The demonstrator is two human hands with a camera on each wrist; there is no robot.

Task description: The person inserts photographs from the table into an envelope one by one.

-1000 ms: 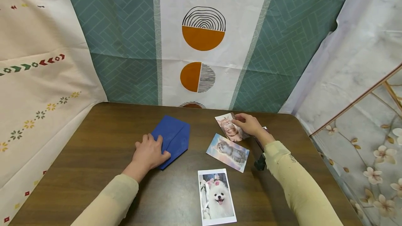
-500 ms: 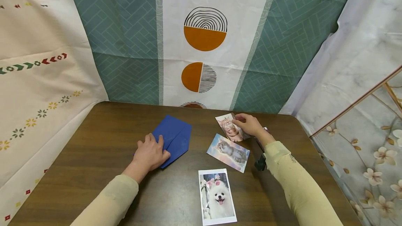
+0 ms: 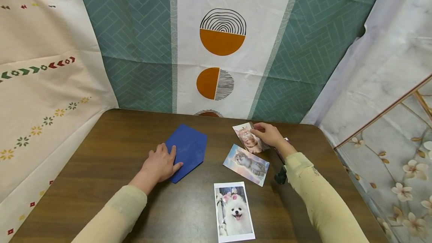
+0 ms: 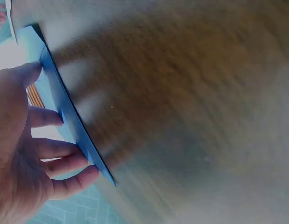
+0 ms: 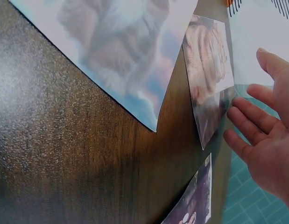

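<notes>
My left hand (image 3: 160,164) rests on a dark blue envelope (image 3: 189,147) lying on the brown table, its thumb and fingers spread. In the left wrist view, the fingertips touch the face of the envelope (image 4: 65,100) near one long edge. At the back right, my right hand (image 3: 268,134) reaches over a photo card of a ginger kitten (image 3: 248,138). The right wrist view shows its extended fingertips at the far edge of that ginger kitten card (image 5: 207,60). Just in front lies a grey kitten card (image 3: 248,164) with a pastel background.
Nearer the front lies a white-bordered photo of a white dog (image 3: 234,213). Partly hidden by the right forearm is another photo card (image 5: 195,198) with dark purple tones. A small black object (image 3: 281,176) shows beside the right sleeve. A patterned curtain (image 3: 140,66) hangs behind the table.
The scene drifts slightly right in the head view. My left fingers shift a little on the envelope, whose middle crease looks fainter. The right hand and the cards keep their places.
</notes>
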